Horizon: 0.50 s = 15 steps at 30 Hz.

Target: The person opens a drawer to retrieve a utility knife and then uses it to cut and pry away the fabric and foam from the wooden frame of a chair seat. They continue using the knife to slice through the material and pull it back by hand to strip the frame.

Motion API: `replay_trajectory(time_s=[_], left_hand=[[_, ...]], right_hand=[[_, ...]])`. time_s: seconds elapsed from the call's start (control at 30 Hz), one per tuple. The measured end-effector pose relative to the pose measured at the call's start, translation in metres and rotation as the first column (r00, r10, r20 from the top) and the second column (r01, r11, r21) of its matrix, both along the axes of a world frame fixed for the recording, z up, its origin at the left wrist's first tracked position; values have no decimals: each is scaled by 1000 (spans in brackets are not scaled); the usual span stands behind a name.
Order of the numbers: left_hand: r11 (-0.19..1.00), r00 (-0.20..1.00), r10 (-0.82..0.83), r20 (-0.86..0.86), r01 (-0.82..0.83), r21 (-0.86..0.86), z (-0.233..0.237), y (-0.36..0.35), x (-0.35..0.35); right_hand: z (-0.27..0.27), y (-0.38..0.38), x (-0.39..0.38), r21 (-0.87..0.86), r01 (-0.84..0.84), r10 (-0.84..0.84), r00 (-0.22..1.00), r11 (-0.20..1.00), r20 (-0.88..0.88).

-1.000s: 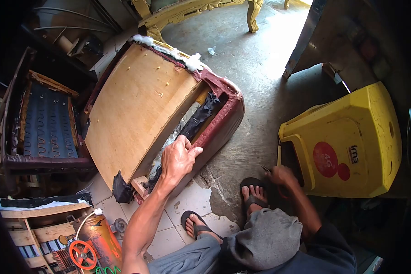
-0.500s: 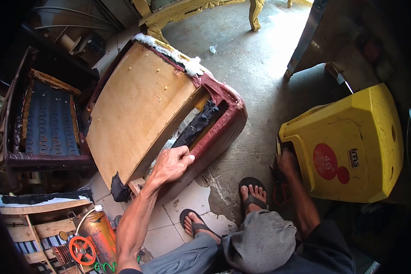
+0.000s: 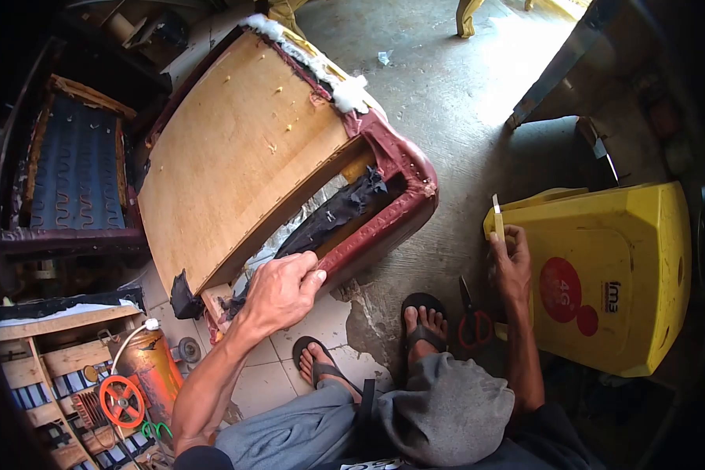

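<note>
An overturned sofa section [image 3: 243, 157] lies on the floor, its plywood underside up, with dark red upholstery along the rim and torn black fabric [image 3: 337, 211] hanging in the open gap. My left hand [image 3: 278, 290] grips the red upholstered edge near the section's lower end. My right hand [image 3: 511, 262] is raised beside the yellow plastic stool [image 3: 611, 274] and holds a slim utility knife [image 3: 497, 218] with its blade pointing up. Red-handled scissors [image 3: 470, 317] lie on the floor below that hand.
My sandalled feet [image 3: 423, 325] rest on cracked tile and concrete. A bare sofa frame with zigzag springs [image 3: 74, 172] stands at left. An orange compressor with a red wheel [image 3: 129, 384] and wooden slats sit at lower left. White stuffing [image 3: 345, 90] shows at the section's far corner.
My right hand has risen from the floor by the stool's base and now holds the knife upright. The scissors stay on the floor. My left hand has kept its grip on the red edge.
</note>
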<state>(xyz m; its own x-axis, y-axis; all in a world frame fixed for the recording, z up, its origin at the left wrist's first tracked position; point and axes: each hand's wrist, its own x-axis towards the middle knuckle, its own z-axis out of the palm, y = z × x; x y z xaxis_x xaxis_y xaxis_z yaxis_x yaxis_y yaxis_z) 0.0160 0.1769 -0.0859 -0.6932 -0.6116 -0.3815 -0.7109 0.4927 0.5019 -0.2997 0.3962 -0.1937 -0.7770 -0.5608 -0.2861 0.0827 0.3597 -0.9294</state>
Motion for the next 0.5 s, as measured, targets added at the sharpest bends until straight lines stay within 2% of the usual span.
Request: replay_trajectory(time_s=[0.07,0.1,0.17,0.2,0.23,0.3,0.33,0.37,0.4,0.43,0.5], left_hand=[[966,974,-74,-213,18,-257,-27,7,2],[962,974,-47,-221,-16,-273,-38,10,1],[972,968,108,-224,-150,-179,-30,17,1],[970,949,182,-256,-215,-109,-31,19,5],[964,942,209,-261,-243,-105,-33,22,10],[955,906,268,-328,-295,-34,-37,28,14],[944,885,300,-357,-330,-24,-38,31,11],[941,877,307,-369,-337,-19,-43,35,9],[928,827,306,-472,-371,-48,-50,39,8],[909,768,301,-565,-410,-72,-55,42,7],[895,771,314,-554,-435,-97,-59,49,8]], right_hand=[[29,-21,4,-27,-86,85,995,996,-60],[42,-33,8,-61,-162,155,981,985,-113],[79,-58,18,-82,-381,368,919,921,-140],[96,-75,23,22,-514,497,816,857,-295],[104,-92,27,27,-538,521,800,843,-299],[115,-119,36,191,-765,715,440,616,-543],[120,-131,42,201,-767,718,428,610,-548],[124,-143,48,307,-812,762,239,496,-602],[127,-154,54,420,-827,780,36,374,-625],[131,-165,60,431,-827,784,17,360,-621],[136,-179,71,642,-740,845,-201,200,-495]])
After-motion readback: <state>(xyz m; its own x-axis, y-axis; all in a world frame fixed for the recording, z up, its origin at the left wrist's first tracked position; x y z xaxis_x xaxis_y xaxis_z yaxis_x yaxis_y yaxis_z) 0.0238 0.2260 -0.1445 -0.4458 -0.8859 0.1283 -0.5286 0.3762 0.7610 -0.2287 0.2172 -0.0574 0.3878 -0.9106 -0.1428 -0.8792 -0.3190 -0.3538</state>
